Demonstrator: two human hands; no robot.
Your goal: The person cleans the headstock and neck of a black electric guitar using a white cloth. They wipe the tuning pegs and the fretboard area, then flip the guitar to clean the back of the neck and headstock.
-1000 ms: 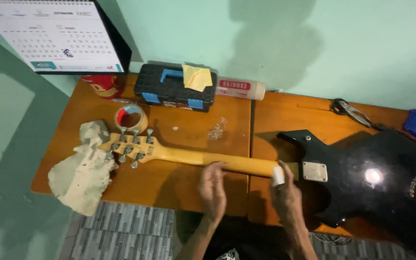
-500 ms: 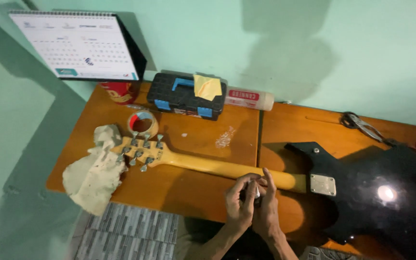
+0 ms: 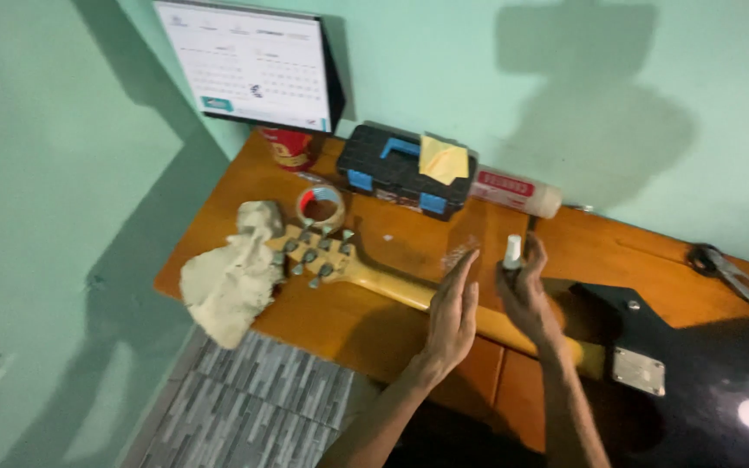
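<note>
i am holding a small white bottle point(image 3: 511, 252) upright in my right hand point(image 3: 526, 295), fingers closed around its lower part, above the guitar neck point(image 3: 409, 295) lying across the wooden table point(image 3: 366, 325). my left hand point(image 3: 452, 314) is hanging open and flat just beside it, gripping nothing. to do this well, i judge i should be keeping the bottle steady and the palm level over the neck. i am counting one guitar, one bottle, one cream cloth point(image 3: 229, 282), one tape roll point(image 3: 320, 205), one black toolbox point(image 3: 405, 172), one red cup point(image 3: 288, 147), one tube point(image 3: 513, 192).
</note>
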